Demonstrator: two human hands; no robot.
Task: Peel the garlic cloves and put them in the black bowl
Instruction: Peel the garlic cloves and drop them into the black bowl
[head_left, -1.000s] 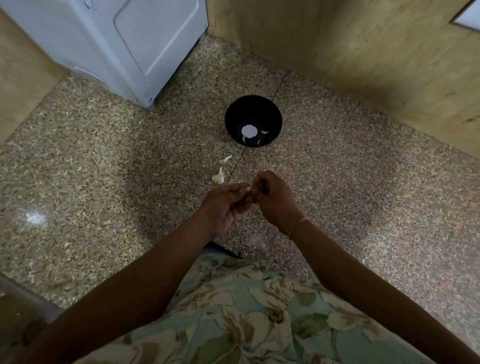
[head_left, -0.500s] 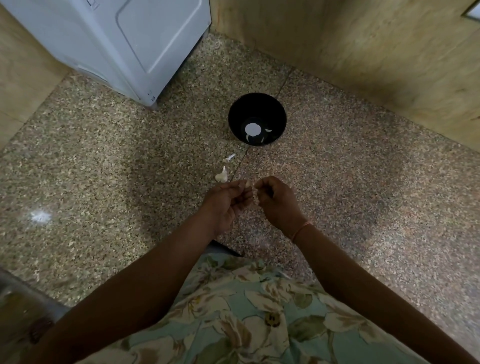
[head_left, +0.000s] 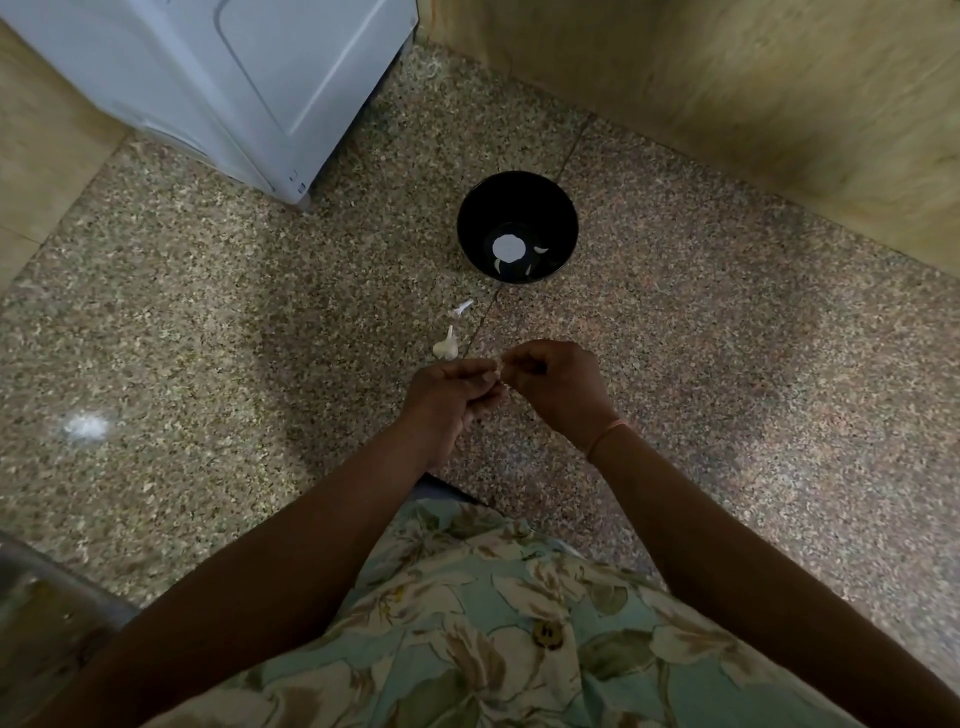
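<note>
A black bowl (head_left: 470, 228) stands on the speckled floor ahead of me, with a few pale peeled cloves (head_left: 541, 250) lying in its bottom. My left hand (head_left: 449, 397) and my right hand (head_left: 558, 387) meet just in front of it, fingertips together, pinching a small garlic clove (head_left: 500, 368) that is mostly hidden between them. A garlic bulb piece (head_left: 445, 347) lies on the floor just beyond my left hand. A scrap of white peel (head_left: 461, 308) lies between it and the bowl.
A white appliance (head_left: 223, 83) stands at the back left. A wooden panel wall (head_left: 753, 98) runs along the back right. My floral-clothed lap (head_left: 493, 623) fills the bottom, and a grey metal edge (head_left: 36, 587) shows at the lower left.
Both hands stay together working at the clove, with only small finger shifts. The camera has tilted a little, so the bowl sits slightly lower in view.
</note>
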